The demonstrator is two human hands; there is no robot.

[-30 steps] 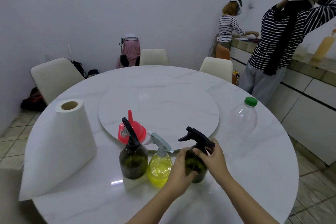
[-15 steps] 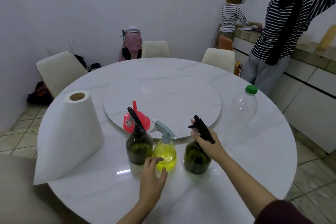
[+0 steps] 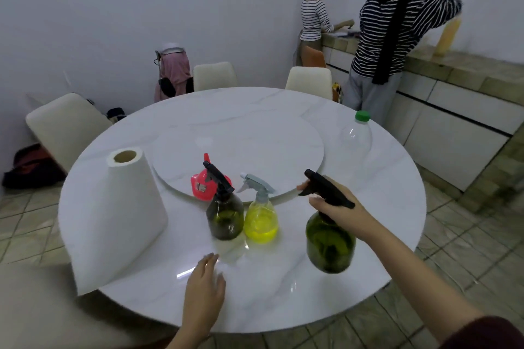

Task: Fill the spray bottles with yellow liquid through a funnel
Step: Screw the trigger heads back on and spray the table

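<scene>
Right hand: the right hand (image 3: 338, 208) has its fingers curled round the neck and black sprayer of the dark green bottle (image 3: 330, 244), which hangs tilted, clear of the counter (image 3: 283, 292).
Left hand: the left hand (image 3: 204, 286) hovers low over the counter in front of the other bottles, fingers straight and loosely spread, holding nothing.
Other bottles: a second dark bottle (image 3: 224, 215) and a clear bottle of yellow liquid (image 3: 261, 219) stand upright, just beside each other.
Funnel: the red funnel (image 3: 204, 185) lies behind them at the turntable's edge.
Supply: a clear green-capped bottle (image 3: 357, 136) stands well apart; its contents cannot be told.
Step judged: the carried bottle is being repositioned.
Advice: keep it upright in case any liquid is inside, set it down flat, and steady the base with the free hand.
Risk: a swinging base could knock its neighbours; the paper roll (image 3: 119, 215) is near for spills.
</scene>
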